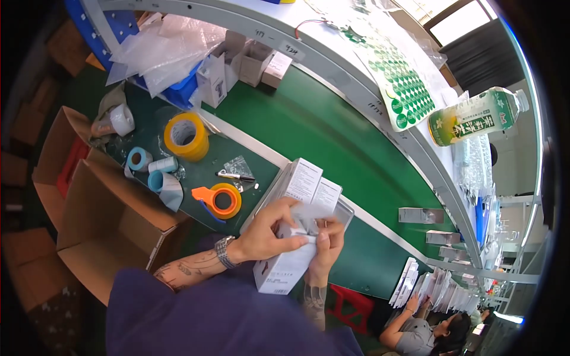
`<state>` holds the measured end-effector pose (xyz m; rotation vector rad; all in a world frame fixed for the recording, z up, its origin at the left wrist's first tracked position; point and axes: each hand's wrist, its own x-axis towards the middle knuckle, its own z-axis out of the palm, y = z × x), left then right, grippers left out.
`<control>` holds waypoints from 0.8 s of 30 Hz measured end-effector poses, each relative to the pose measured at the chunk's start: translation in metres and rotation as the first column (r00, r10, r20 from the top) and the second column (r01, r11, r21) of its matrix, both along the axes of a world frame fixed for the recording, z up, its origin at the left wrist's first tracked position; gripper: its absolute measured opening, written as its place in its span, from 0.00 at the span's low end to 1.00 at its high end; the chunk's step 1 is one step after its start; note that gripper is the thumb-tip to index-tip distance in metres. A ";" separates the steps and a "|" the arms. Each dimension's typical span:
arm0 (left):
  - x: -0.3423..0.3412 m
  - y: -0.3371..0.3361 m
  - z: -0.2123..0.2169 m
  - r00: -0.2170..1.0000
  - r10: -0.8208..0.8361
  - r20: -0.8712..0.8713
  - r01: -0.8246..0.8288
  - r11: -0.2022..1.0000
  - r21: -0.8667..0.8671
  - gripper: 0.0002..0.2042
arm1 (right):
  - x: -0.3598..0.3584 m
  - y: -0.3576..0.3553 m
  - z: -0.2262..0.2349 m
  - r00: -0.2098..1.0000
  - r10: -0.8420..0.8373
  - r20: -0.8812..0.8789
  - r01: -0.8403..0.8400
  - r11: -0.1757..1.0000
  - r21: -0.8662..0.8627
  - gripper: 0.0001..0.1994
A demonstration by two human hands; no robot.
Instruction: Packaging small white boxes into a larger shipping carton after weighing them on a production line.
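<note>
Close to my body, a white carton [279, 272] stands tilted between my two hands. My left hand [270, 231] grips its upper left side, thumb along the top edge. On the other side, my right hand [327, 242] has its thumb and fingers closed at the carton's top end. A pale, translucent piece [310, 215] shows blurred between the fingers at the opening; what it is I cannot make out. Just beyond my hands, printed white boxes [304, 178] stand in a clear tray [344, 212].
An open cardboard box [113, 219] is at the left. An orange tape dispenser [219, 201], a yellow tape roll [187, 136] and a marker [235, 176] lie on the green table. Overhead, a shelf holds a bottle [472, 117]. Another person [415, 332] works at lower right.
</note>
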<state>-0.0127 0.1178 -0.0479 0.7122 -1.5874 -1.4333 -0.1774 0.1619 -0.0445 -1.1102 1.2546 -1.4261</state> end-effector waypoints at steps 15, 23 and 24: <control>-0.019 -0.008 0.017 0.968 0.247 -0.053 -0.246 0.969 0.030 0.10 | 0.002 -0.018 0.015 0.970 0.015 0.242 -0.038 0.995 0.091 0.11; 0.004 -0.019 0.010 0.999 0.032 -0.041 -0.045 0.928 -0.371 0.11 | -0.005 -0.002 0.022 0.981 0.159 0.113 -0.174 0.976 0.134 0.36; 0.004 -0.020 0.013 0.999 0.044 -0.010 -0.044 0.890 -0.454 0.14 | -0.007 0.005 0.019 0.971 0.155 0.184 -0.194 0.957 0.215 0.43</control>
